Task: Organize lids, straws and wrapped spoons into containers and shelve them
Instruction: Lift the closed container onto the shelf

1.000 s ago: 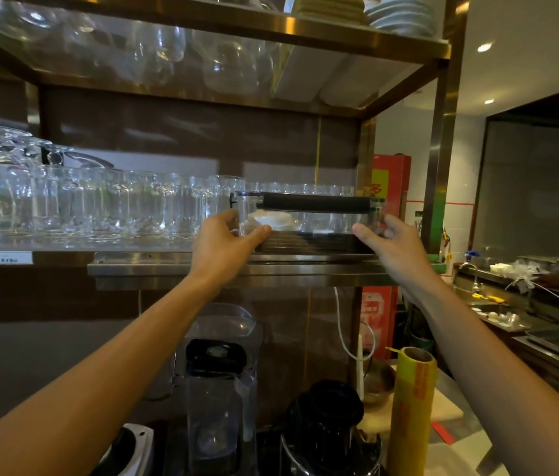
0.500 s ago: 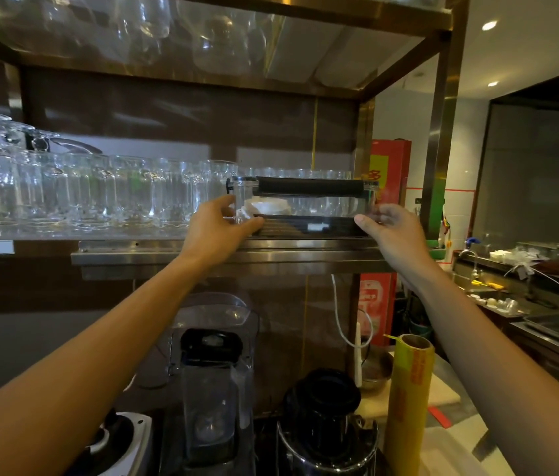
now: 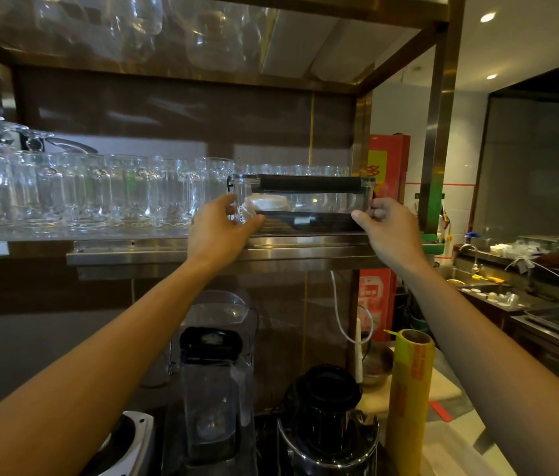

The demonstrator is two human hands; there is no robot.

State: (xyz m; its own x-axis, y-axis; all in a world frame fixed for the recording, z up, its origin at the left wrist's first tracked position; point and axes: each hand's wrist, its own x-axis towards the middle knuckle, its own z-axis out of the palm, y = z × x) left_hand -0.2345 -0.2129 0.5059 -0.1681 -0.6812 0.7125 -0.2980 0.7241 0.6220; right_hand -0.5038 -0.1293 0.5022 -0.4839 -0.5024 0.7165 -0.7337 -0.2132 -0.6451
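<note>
1. A clear container (image 3: 302,204) with a black lid sits on the steel shelf (image 3: 202,250), right of the glasses (image 3: 82,190).
2. The left hand (image 3: 218,228) grips its left end.
3. The right hand (image 3: 391,231) grips its right end.

Red poster (image 3: 388,173) shows a yellow "多"; other labels unreadable.

The container (image 3: 322,201) is clear glossy plastic with a matt black lid; the shelf (image 3: 223,249) is brushed, reflective steel; the glasses (image 3: 92,190) are shiny and transparent.
</note>
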